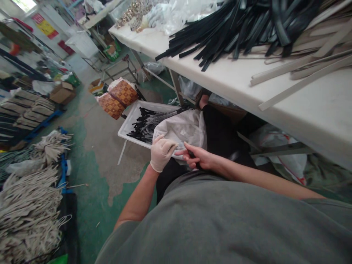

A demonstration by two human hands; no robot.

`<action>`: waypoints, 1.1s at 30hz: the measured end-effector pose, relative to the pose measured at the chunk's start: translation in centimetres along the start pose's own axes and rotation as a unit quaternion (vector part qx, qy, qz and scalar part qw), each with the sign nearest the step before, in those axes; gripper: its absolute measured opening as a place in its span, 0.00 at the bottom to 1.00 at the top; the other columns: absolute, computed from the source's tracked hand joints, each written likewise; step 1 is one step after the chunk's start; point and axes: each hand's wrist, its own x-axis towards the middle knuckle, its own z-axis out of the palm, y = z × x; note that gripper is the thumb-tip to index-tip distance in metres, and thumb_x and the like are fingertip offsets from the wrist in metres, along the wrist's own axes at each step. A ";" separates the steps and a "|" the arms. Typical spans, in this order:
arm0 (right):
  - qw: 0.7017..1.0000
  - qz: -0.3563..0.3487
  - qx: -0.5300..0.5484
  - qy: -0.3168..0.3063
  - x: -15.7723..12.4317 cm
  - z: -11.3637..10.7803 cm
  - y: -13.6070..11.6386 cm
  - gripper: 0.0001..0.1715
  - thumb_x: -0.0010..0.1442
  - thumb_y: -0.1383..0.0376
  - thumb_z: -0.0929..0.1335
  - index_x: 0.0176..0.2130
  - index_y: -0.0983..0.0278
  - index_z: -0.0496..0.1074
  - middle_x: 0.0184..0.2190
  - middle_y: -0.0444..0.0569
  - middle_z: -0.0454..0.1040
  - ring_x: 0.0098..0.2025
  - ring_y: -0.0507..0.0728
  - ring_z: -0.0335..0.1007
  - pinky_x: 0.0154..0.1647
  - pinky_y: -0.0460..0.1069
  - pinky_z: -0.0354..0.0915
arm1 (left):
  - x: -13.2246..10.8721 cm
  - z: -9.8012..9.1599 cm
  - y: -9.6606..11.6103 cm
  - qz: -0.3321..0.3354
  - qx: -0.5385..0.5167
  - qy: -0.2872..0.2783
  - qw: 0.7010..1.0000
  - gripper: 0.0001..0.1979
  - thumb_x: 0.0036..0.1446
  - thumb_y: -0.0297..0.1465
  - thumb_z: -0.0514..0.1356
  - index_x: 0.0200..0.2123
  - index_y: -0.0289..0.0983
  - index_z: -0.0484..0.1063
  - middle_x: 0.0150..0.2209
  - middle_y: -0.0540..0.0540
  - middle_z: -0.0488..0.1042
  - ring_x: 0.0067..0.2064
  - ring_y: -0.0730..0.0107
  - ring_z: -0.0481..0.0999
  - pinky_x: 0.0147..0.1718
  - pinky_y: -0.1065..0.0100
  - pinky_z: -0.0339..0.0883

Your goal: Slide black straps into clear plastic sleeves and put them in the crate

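My left hand (pixel 162 152), in a thin white glove, is closed with its fingertips pinched together over my lap. What it pinches, if anything, is too small to make out. Bare and close beside it, my right hand (pixel 199 157) has its fingers curled round a small black-handled tool (pixel 198 165), mostly hidden in the palm. Its extended index finger points toward the gloved fingertips. Beneath both hands a white cloth bag (pixel 184 128) lies over my lap and the near side of a white tray (pixel 122 126). Dark strips (pixel 145 123) fill that tray.
A white worktable (pixel 220 79) runs along the right, bearing black strips (pixel 228 29), beige strips (pixel 308 69) and small metal pieces (pixel 134 13). A checkered cushion (pixel 118 97) sits behind the tray. Bundles of beige cord (pixel 30 209) lie on the left.
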 end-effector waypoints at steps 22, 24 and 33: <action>0.956 -0.142 -0.220 0.130 -2.0 -3.2 -2.9 0.27 0.68 0.49 0.60 0.48 0.68 0.71 0.15 0.40 0.68 0.10 0.45 0.42 0.14 0.43 0.62 | 1.3 -3.7 2.8 0.292 0.022 -0.166 0.942 0.04 0.62 0.33 0.58 0.37 0.44 0.74 0.38 0.53 0.80 0.41 0.74 0.78 0.58 0.61 0.63; 0.959 -0.133 -0.236 0.083 -2.8 -3.3 -2.8 0.29 0.68 0.49 0.59 0.54 0.68 0.69 0.16 0.40 0.69 0.11 0.46 0.44 0.16 0.42 0.63 | 1.4 -3.4 2.9 0.332 0.040 -0.142 0.932 0.03 0.62 0.32 0.58 0.37 0.43 0.73 0.38 0.53 0.80 0.40 0.75 0.78 0.58 0.62 0.63; 0.962 -0.062 -0.263 -0.046 -2.5 -3.5 -1.1 0.34 0.63 0.43 0.62 0.41 0.71 0.76 0.26 0.48 0.77 0.13 0.43 0.40 0.19 0.46 0.68 | 1.9 -2.7 3.6 0.348 0.016 -0.159 0.924 0.06 0.64 0.30 0.56 0.37 0.43 0.73 0.39 0.52 0.80 0.41 0.75 0.78 0.58 0.62 0.63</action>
